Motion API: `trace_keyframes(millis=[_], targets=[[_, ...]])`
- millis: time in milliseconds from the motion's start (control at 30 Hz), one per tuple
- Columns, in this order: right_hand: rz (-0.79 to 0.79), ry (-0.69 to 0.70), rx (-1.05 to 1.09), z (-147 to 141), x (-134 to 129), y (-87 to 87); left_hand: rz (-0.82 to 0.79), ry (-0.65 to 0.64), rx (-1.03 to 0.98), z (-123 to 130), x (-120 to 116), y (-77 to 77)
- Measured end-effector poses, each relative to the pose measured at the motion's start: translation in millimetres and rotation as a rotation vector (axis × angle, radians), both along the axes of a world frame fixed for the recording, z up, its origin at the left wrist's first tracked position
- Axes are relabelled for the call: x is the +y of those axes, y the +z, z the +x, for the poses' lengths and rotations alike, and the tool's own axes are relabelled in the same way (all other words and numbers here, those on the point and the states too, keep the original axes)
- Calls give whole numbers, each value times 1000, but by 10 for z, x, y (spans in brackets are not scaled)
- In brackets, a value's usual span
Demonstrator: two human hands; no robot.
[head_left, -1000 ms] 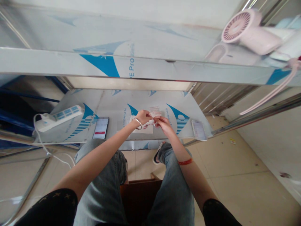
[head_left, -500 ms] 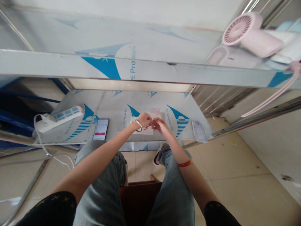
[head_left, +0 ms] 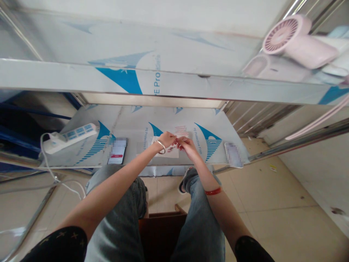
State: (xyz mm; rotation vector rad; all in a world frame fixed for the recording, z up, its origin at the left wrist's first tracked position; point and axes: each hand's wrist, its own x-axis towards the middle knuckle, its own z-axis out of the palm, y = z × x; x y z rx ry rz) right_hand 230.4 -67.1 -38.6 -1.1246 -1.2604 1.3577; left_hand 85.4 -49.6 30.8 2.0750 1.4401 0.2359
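Observation:
My left hand (head_left: 167,139) and my right hand (head_left: 187,144) meet fingertip to fingertip above the lower shelf. Both are closed in a pinch, and what sits between the fingers is too small to make out. Under them lies a white sheet of paper (head_left: 171,154), partly covered by my left hand, with small reddish bits on it near the fingers. Just beyond my hands, several thin pinkish-red strips (head_left: 180,130) are laid side by side on the shelf.
The film-covered lower shelf (head_left: 131,123) holds a power strip (head_left: 79,133) and a phone (head_left: 118,151) at left, another phone-like object (head_left: 233,154) at right. An upper shelf edge (head_left: 174,82) crosses in front, carrying a pink handheld fan (head_left: 300,42) at right.
My fingers have shifted slightly and stay pinched together over the paper. The whole view has moved a little, so the shelf and fan appear further right.

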Motion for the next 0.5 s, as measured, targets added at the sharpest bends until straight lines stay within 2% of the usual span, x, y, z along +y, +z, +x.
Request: trace_keyframes(millis=[100, 167, 333, 500], targets=[[8, 32, -34, 1, -4, 11, 64, -16, 191, 10, -54, 106], [23, 43, -41, 8, -3, 10, 81, -26, 238, 17, -88, 152], [57, -36, -38, 59, 11, -7, 90, 68, 223, 10, -112, 169], [60, -40, 5, 151, 37, -75, 92, 52, 185, 10, -88, 151]])
